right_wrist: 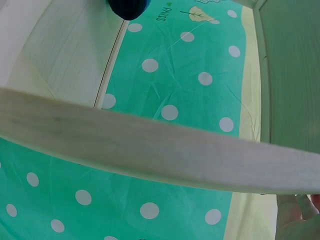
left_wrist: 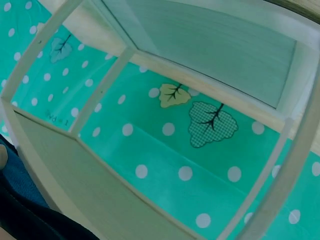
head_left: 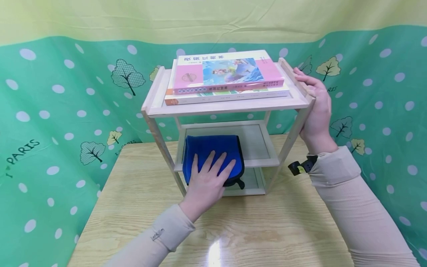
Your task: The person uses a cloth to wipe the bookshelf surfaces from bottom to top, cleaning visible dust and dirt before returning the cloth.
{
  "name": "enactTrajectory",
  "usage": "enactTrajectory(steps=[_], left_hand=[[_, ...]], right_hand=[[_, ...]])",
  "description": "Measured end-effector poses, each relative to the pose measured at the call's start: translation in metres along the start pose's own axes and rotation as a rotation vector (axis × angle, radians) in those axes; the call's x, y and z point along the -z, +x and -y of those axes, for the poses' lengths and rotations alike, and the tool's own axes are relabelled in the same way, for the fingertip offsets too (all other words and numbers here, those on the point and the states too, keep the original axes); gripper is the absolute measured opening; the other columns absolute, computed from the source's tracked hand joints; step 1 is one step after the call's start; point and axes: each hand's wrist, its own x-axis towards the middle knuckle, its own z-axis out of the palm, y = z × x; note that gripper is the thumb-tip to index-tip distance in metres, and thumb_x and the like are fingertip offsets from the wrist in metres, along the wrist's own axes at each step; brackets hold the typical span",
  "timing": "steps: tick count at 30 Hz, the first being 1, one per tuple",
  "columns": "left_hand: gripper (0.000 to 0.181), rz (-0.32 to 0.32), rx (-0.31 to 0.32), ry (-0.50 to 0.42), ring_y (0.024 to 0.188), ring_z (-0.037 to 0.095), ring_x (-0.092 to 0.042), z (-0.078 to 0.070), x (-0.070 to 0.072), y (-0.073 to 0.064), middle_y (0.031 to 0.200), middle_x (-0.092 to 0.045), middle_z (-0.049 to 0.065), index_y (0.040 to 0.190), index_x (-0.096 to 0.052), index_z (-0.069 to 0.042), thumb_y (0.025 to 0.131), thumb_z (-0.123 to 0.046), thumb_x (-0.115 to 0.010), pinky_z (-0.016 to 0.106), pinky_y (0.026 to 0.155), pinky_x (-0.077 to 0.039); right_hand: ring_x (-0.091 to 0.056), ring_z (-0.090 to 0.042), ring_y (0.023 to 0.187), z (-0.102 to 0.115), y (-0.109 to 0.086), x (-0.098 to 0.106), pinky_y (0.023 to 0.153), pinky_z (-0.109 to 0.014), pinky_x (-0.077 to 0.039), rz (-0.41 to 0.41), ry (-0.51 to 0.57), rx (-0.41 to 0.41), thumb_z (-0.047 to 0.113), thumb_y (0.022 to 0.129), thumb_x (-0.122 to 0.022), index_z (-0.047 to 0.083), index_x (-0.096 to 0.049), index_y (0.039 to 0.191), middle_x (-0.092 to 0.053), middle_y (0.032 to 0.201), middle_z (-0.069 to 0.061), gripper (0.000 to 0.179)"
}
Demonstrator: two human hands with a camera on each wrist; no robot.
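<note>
A folded blue cloth (head_left: 213,142) with black edging and a small black tab lies at the left of the rack's middle shelf, its near end past the front edge. My left hand (head_left: 208,181) holds that near end, four fingers spread over the top and the thumb hidden. In the left wrist view only a corner of the cloth (left_wrist: 22,182) shows. My right hand (head_left: 317,105) grips the right side of the pale wooden rack (head_left: 230,107) near its top; some fingers are hidden behind the side rail. In the right wrist view part of that hand (right_wrist: 297,217) shows beside the upright.
Two stacked books (head_left: 227,74), the upper one pink and white, lie on the rack's top shelf. Below the middle shelf is a bottom shelf (head_left: 247,191). The rack stands on a wood-grain table (head_left: 260,230), with a green dotted curtain (head_left: 76,92) behind and at both sides.
</note>
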Motion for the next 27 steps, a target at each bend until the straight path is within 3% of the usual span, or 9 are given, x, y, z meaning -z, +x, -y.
enactTrajectory(steps=[9, 16, 27], left_hand=[[0.064, 0.014, 0.014, -0.002, 0.132, 0.033, -0.053, -0.009, -0.002, 0.005, 0.142, -0.058, 0.005, 0.141, -0.054, -0.027, 0.08, -0.029, -0.072, 0.069, 0.102, -0.04], [0.063, -0.003, 0.019, -0.008, 0.131, 0.033, -0.054, -0.013, -0.006, 0.007, 0.141, -0.059, 0.005, 0.14, -0.055, -0.027, 0.08, -0.028, -0.072, 0.069, 0.102, -0.04], [0.064, -0.004, 0.026, -0.018, 0.132, 0.034, -0.053, -0.016, -0.006, 0.008, 0.141, -0.059, 0.005, 0.14, -0.054, -0.027, 0.079, -0.028, -0.073, 0.07, 0.102, -0.039]], right_hand=[[-0.045, -0.02, 0.14, 0.0, 0.0, 0.0, 0.115, -0.033, -0.037, 0.001, 0.005, 0.007, 0.015, 0.099, -0.034, 0.003, -0.068, 0.112, -0.057, 0.143, -0.005, 0.038], [-0.048, -0.022, 0.137, 0.0, -0.001, 0.0, 0.102, -0.029, -0.047, 0.005, -0.001, -0.001, 0.015, 0.099, -0.036, 0.004, -0.068, 0.112, -0.057, 0.143, -0.005, 0.037], [-0.047, -0.023, 0.137, -0.001, -0.001, 0.0, 0.107, -0.036, -0.042, 0.004, -0.028, -0.013, 0.018, 0.099, -0.036, 0.007, -0.068, 0.115, -0.057, 0.144, -0.002, 0.038]])
